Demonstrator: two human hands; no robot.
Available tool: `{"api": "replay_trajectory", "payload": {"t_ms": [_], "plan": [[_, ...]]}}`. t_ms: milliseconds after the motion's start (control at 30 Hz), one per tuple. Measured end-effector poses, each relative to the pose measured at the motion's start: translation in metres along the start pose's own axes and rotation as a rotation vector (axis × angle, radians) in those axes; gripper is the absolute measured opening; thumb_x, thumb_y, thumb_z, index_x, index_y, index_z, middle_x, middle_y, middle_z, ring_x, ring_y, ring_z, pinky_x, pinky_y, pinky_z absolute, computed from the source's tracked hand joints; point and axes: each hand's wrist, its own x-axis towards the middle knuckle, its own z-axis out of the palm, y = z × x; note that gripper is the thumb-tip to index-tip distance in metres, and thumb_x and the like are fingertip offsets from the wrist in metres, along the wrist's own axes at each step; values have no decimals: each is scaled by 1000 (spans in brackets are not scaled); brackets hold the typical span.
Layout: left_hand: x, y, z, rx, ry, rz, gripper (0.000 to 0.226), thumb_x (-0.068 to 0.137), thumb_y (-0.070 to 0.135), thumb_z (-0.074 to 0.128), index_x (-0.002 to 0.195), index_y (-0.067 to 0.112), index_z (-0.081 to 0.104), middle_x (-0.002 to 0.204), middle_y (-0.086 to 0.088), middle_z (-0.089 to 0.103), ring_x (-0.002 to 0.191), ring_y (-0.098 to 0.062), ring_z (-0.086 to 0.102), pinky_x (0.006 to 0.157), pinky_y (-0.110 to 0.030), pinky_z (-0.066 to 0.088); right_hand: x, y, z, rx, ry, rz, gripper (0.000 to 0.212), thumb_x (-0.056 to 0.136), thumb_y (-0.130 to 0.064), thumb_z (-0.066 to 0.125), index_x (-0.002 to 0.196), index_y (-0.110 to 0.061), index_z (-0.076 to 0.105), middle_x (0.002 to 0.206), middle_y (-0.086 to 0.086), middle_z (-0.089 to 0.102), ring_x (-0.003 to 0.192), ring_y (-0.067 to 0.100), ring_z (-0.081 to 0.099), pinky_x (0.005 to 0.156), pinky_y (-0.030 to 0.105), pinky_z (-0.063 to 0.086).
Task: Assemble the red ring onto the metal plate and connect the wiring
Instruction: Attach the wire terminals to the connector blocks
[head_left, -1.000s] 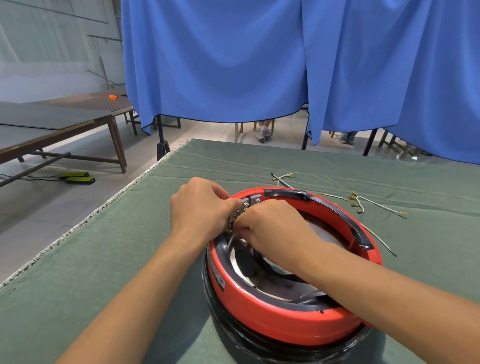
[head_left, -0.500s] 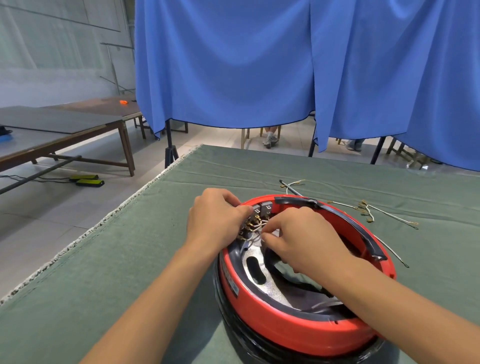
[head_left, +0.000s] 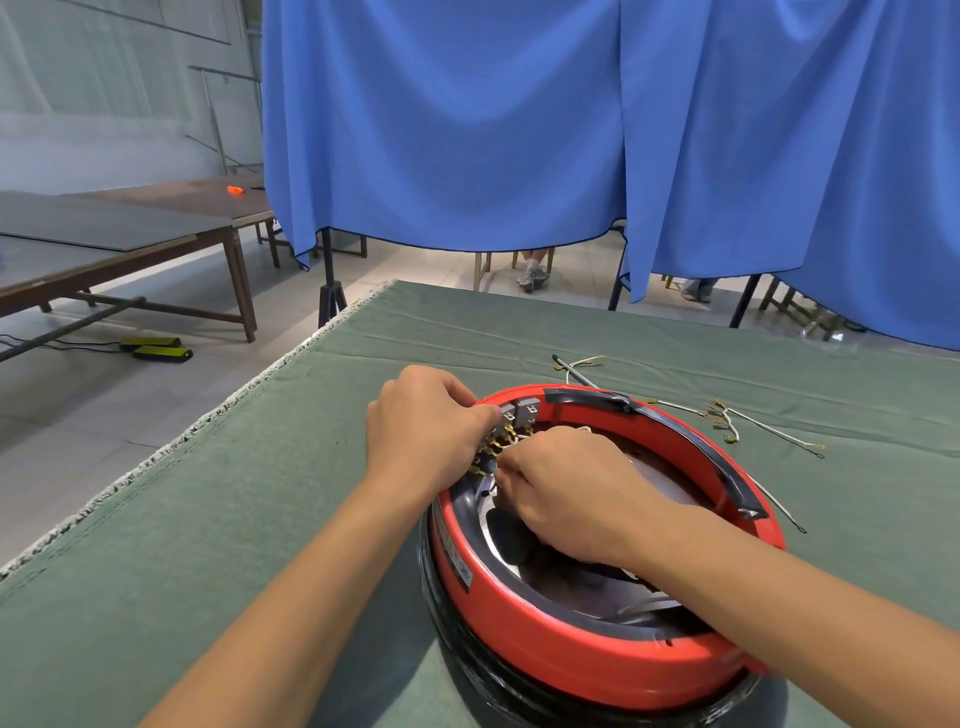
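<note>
Red ring (head_left: 597, 660): seated on a black base on the green cloth (head_left: 208, 519).
Left hand (head_left: 423, 426): curled, gripping the ring's far rim by the brass terminals (head_left: 493, 447).
Right hand (head_left: 576, 488): fingers bent at those terminals (what they pinch is hidden).
Spare wires (head_left: 727, 418): loose behind the ring.

The ring (head_left: 587, 654) sits on the table (head_left: 208, 545); loose wires (head_left: 727, 415) lie behind it to the right.
</note>
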Motion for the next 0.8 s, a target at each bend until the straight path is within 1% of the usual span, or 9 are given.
{"api": "replay_trajectory", "payload": {"t_ms": [67,133,233,300,400,467,567,667,800], "plan": [[0,1,0,7,8,5,19,72,43,77,66,26,71,66,8,67,79,-20,65,68,-27,43,0,1,0,13,-11,-3,27,98,-31,40,75,-20,46,91,10,65,87,32,58,62,33,31],[-1,1,-1,8,10,3,19,72,43,77,67,26,71,66,9,67,78,-18,65,67,-27,41,-1,1,-1,51,-29,0,29,100,-32,39,75,-20,46,88,9,66,88,31,59,64,34,39],[-2,1,-2,8,2,0,20,72,43,76,63,28,67,61,12,63,76,-17,65,66,-26,40,-2,0,-4,152,-60,38,38,100,-30,40,65,-19,47,81,10,68,85,29,61,76,38,49],[-2,2,-2,5,-3,-7,22,73,43,76,62,29,64,61,13,61,77,-18,64,66,-27,40,-1,0,-5,225,-65,72,44,100,-28,42,58,-19,47,76,11,68,81,29,62,78,39,50],[-2,2,0,-8,-40,-6,22,74,40,75,64,27,61,68,10,64,79,-19,64,68,-29,43,-4,-4,-3,290,-41,162,44,98,-23,42,55,-18,48,71,10,68,77,27,62,77,39,51],[-2,2,1,-40,-66,7,21,74,38,76,66,26,61,71,6,66,78,-20,65,71,-32,50,-9,-5,-1,286,-17,231,37,96,-19,41,60,-16,51,75,11,68,78,28,62,76,39,51],[-2,1,1,-60,-66,17,22,74,37,78,64,27,61,71,5,66,77,-19,64,72,-34,52,-12,0,-1,261,-34,321,26,91,-14,39,72,-10,57,78,12,68,80,29,62,74,38,52],[-1,1,1,-46,-56,44,23,74,36,78,62,27,60,69,5,65,77,-19,64,71,-33,51,-8,2,-1,297,-48,311,26,91,-15,41,71,-7,56,76,11,68,78,28,61,73,38,51],[-1,1,2,-55,-61,46,23,73,35,78,62,25,60,69,4,65,77,-21,64,69,-32,50,-2,3,-3,303,-25,296,30,88,-13,41,67,-3,61,72,11,69,76,29,62,75,39,53]]}}
